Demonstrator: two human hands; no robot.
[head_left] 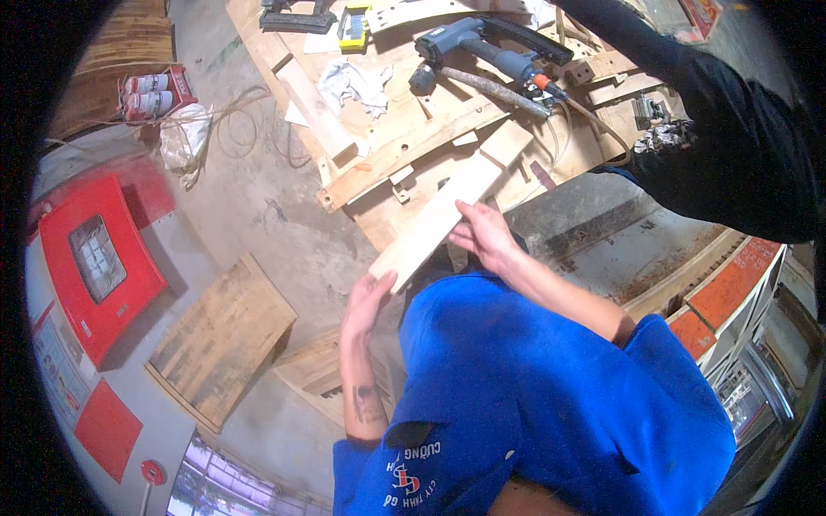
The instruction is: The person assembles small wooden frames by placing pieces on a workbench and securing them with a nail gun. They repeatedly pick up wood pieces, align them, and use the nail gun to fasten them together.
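Observation:
A pale wooden board [437, 215] slants up and away from me, and both my hands hold it. My left hand [370, 299] is closed round its near end, the thumb on the top face. Further along, my right hand [487, 237] grips its right edge, with the thumb above and the fingers partly hidden below. The far end of the board reaches the workbench, close to a short pale block [508, 143]. Whether board and block touch, I cannot tell.
On the workbench lie a grey nail gun [477, 45], a hammer [482, 89], a crumpled white cloth [354, 86], a long wooden rail [404, 155] and a yellow box [353, 27]. A dark-sleeved person [731, 129] stands at right. A wooden panel [222, 340] leans at left.

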